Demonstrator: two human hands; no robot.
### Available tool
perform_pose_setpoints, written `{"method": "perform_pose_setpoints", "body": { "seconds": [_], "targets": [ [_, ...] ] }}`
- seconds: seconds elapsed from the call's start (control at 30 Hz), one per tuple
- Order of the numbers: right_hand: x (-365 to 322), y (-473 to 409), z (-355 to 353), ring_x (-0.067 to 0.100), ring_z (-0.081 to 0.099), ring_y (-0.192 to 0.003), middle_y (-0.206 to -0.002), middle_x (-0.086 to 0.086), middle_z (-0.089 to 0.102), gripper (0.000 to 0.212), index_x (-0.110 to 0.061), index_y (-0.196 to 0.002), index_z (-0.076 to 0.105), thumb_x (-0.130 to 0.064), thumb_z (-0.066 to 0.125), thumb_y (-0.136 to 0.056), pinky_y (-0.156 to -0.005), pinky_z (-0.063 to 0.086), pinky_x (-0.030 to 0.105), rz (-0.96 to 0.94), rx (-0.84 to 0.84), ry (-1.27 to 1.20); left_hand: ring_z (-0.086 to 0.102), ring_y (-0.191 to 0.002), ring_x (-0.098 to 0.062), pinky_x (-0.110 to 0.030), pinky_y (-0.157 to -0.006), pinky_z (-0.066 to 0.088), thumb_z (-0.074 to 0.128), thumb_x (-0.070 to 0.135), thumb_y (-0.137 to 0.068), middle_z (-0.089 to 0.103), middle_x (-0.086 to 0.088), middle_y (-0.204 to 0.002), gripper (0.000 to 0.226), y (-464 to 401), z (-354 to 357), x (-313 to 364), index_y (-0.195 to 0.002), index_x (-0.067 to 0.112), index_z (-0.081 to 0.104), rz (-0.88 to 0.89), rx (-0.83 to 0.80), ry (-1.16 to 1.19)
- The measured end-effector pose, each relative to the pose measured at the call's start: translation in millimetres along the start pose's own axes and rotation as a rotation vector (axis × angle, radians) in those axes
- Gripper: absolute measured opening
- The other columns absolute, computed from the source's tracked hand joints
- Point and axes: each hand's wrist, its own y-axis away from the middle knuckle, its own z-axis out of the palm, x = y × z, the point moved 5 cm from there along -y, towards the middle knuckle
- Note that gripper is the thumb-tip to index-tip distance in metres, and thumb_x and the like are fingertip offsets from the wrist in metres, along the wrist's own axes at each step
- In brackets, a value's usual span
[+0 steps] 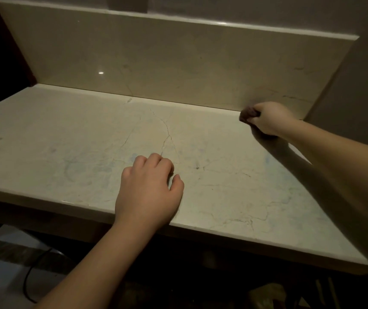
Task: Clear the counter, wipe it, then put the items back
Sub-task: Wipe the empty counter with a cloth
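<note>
The pale marble counter (71, 139) fills the middle of the view, veined with thin dark cracks. My right hand (267, 119) is at the back right corner, closed around a small dark brownish cloth (247, 114) pressed against the counter where it meets the backsplash. My left hand (149, 190) rests on the counter near its front edge, fingers curled under, holding nothing. No other items stand on the counter.
A marble backsplash (156, 63) rises behind the counter, and a grey wall (361, 85) closes the right side. A small dark speck (197, 168) lies on the counter. Below the front edge are a dark cable (29, 277) on the floor and dim shapes.
</note>
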Motion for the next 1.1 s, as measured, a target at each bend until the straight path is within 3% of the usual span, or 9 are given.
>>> {"method": "perform_pose_setpoints", "body": {
  "seconds": [0.1,0.23,0.33,0.4,0.5,0.67,0.77,0.87,1.1],
  "targets": [
    [-23.2,1.9,0.1,0.032,0.056,-0.09,-0.087,0.008,0.059,0.012,-0.013,-0.086,0.06,-0.025,0.059,-0.09,-0.065,0.033,0.031,-0.033,0.024,-0.097,0.039,-0.094,-0.01,-0.029,-0.081,0.028,0.042,0.038,-0.092,0.051,0.013,-0.101,0.019,-0.1,0.9,1.1,-0.095,0.026,0.056,0.0,0.0,-0.002],
    [-85.9,-19.8,18.7,0.03,0.059,-0.098,-0.105,0.008,0.066,0.012,-0.02,-0.079,0.061,-0.023,0.057,-0.09,-0.067,0.034,0.026,-0.119,0.024,-0.082,0.04,-0.094,-0.011,-0.031,-0.081,0.031,0.044,0.037,-0.091,0.052,0.012,-0.1,0.017,0.1,1.0,-0.2,-0.093,0.025,0.056,-0.007,0.003,-0.002],
    [-106.3,-33.8,22.3,0.03,0.059,-0.099,-0.109,0.009,0.064,0.008,-0.019,-0.086,0.06,-0.024,0.057,-0.091,-0.071,0.036,0.026,-0.088,0.02,-0.069,0.041,-0.095,-0.011,-0.03,-0.081,0.029,0.045,0.036,-0.091,0.052,0.012,-0.101,0.016,0.3,1.0,-1.0,-0.093,0.025,0.056,-0.008,0.002,0.007],
    [-98.4,-33.1,19.1,0.03,0.058,-0.094,-0.103,0.011,0.064,0.016,-0.016,-0.077,0.053,-0.023,0.055,-0.091,-0.069,0.033,0.025,-0.091,0.0,-0.076,0.041,-0.095,-0.011,-0.03,-0.081,0.029,0.045,0.036,-0.09,0.053,0.012,-0.1,0.016,0.5,1.0,-1.3,-0.091,0.025,0.056,-0.009,0.006,0.008],
    [-61.8,-19.4,9.0,0.029,0.056,-0.09,-0.085,0.008,0.056,0.014,-0.015,-0.079,0.054,-0.022,0.056,-0.091,-0.066,0.029,0.024,-0.073,0.005,-0.087,0.04,-0.093,-0.012,-0.031,-0.079,0.027,0.046,0.035,-0.09,0.054,0.011,-0.099,0.015,0.5,0.8,-1.8,-0.089,0.024,0.057,-0.014,0.028,0.005],
    [5.7,-0.9,-2.6,0.027,0.049,-0.083,-0.085,0.008,0.056,0.017,-0.007,-0.086,0.059,-0.023,0.057,-0.091,-0.066,0.031,0.03,0.046,0.011,-0.035,0.04,-0.093,-0.012,-0.03,-0.079,0.026,0.047,0.035,-0.09,0.055,0.011,-0.099,0.016,1.1,1.5,-2.0,-0.09,0.023,0.058,-0.003,0.036,0.004],
    [1.9,-3.5,-1.1,0.031,0.053,-0.088,-0.086,0.01,0.055,0.015,-0.008,-0.084,0.053,-0.02,0.056,-0.092,-0.063,0.026,0.028,0.07,0.031,-0.042,0.04,-0.092,-0.013,-0.031,-0.079,0.027,0.047,0.035,-0.089,0.055,0.01,-0.098,0.016,0.9,1.6,-1.6,-0.089,0.023,0.058,0.003,0.04,0.001],
    [-17.0,-9.2,1.9,0.036,0.056,-0.1,-0.103,0.023,0.06,0.008,-0.008,-0.087,0.056,-0.013,0.052,-0.092,-0.061,0.033,0.023,0.021,0.049,-0.087,0.039,-0.09,-0.012,-0.031,-0.078,0.027,0.046,0.035,-0.089,0.054,0.01,-0.097,0.015,0.8,1.2,-1.6,-0.088,0.024,0.056,0.004,0.041,0.001],
    [-20.7,21.3,2.2,0.026,0.05,-0.087,-0.09,0.005,0.055,0.015,-0.015,-0.084,0.056,-0.028,0.058,-0.09,-0.067,0.031,0.031,-0.17,0.014,-0.071,0.04,-0.092,-0.013,-0.032,-0.078,0.029,0.046,0.036,-0.09,0.055,0.009,-0.099,0.017,0.5,1.9,-1.5,-0.089,0.023,0.057,0.016,0.036,0.002]
  ]
}}
